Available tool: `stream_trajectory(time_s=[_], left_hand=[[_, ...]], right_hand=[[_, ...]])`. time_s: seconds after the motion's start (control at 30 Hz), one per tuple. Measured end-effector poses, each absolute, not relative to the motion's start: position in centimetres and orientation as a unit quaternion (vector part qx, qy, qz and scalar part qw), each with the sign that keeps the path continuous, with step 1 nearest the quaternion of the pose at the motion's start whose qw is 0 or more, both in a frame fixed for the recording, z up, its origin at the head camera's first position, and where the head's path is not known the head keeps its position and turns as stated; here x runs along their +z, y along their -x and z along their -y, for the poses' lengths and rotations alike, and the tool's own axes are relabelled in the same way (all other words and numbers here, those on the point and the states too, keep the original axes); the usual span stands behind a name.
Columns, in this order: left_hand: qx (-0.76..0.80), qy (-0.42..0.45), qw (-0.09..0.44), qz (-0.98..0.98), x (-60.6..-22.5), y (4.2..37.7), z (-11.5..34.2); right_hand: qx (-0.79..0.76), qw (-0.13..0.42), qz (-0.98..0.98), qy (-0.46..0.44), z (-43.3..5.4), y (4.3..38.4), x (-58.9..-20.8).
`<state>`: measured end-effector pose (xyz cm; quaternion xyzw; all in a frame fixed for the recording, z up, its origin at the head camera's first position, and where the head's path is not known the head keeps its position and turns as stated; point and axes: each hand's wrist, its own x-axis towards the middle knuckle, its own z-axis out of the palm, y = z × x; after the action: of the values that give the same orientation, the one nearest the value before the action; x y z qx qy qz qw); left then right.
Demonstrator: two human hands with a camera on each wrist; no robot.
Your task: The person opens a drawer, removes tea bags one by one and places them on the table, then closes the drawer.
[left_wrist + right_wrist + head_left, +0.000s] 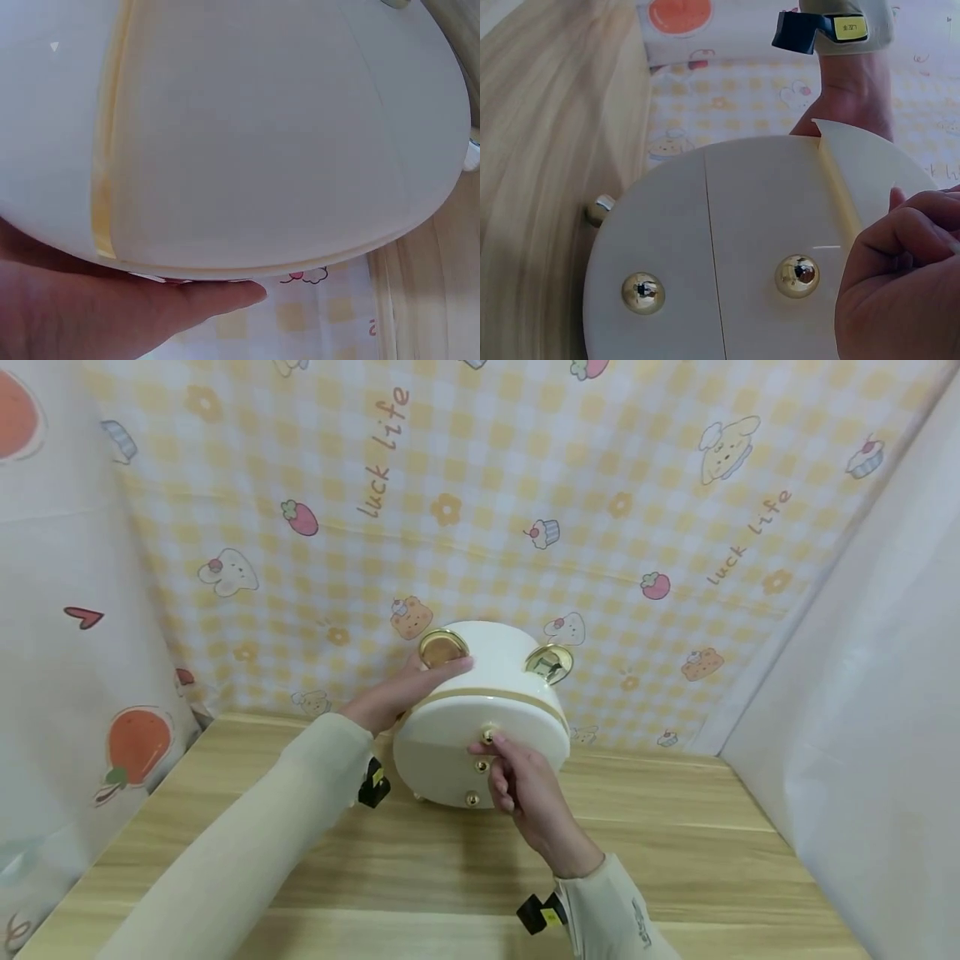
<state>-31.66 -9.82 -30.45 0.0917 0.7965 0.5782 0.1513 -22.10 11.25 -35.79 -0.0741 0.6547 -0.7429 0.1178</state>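
Observation:
A white rounded cabinet (442, 735) with a gold band, round gold ears and a column of gold ball knobs stands at the back of the table. My left hand (408, 689) lies against its upper left side, by the left gold ear (443, 648). One straight finger (217, 298) runs along the cabinet's side in the left wrist view. My right hand (528, 789) pinches the top knob (488, 735) between thumb and index finger. That knob is hidden behind the hand in the right wrist view, where the middle knob (797, 276) and lower knob (643, 292) show.
The wooden table (420, 877) carries the cabinet on small gold feet. Close behind hangs a yellow checked cloth (480, 560) with printed cartoons. White cloth walls (870, 693) stand at both sides. A black wrist mount (542, 913) sits by each sleeve.

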Motion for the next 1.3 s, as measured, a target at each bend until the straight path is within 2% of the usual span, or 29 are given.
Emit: stream_trajectory(time_s=[0.63,0.87,1.1,1.3], left_hand=[[0.589,-0.091,0.133,-0.792,-30.4,31.8,9.1],[0.576,-0.062,0.135,-0.804,-30.3,31.4,9.4],[0.620,-0.099,0.114,-0.770,-29.9,30.7,9.1],[0.623,-0.097,0.114,-0.768,-30.0,30.7,8.8]], right_hand=[[-0.750,0.116,-0.647,0.067,-11.5,23.2,-35.6],[-0.772,0.112,-0.622,0.065,-11.1,23.7,-36.1],[-0.805,0.102,-0.581,0.070,-10.7,23.8,-36.8],[-0.822,0.090,-0.559,0.060,-11.0,22.9,-37.5]])
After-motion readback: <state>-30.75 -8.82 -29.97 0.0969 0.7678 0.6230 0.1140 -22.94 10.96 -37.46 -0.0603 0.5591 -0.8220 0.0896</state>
